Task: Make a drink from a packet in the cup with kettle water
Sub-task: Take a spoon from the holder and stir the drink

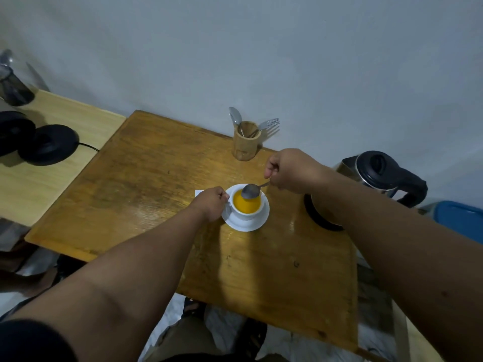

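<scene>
A white cup (247, 214) full of orange drink (247, 204) stands on a white saucer (248, 224) in the middle of the wooden table (156, 178). My left hand (210, 203) grips the cup's handle on its left side. My right hand (290, 169) holds a metal spoon (251, 191) by its handle, with the bowl of the spoon just above the drink at the cup's far rim. A white packet corner (198, 193) shows behind my left hand. The steel kettle (376, 173) with a black lid and handle sits at the right, partly hidden by my right forearm.
A wooden holder (245, 143) with spoons and forks stands at the table's back edge by the wall. Black round bases (48, 145) and a dark jug (13, 86) sit on a paler table at left. A blue box (460, 220) lies at the right.
</scene>
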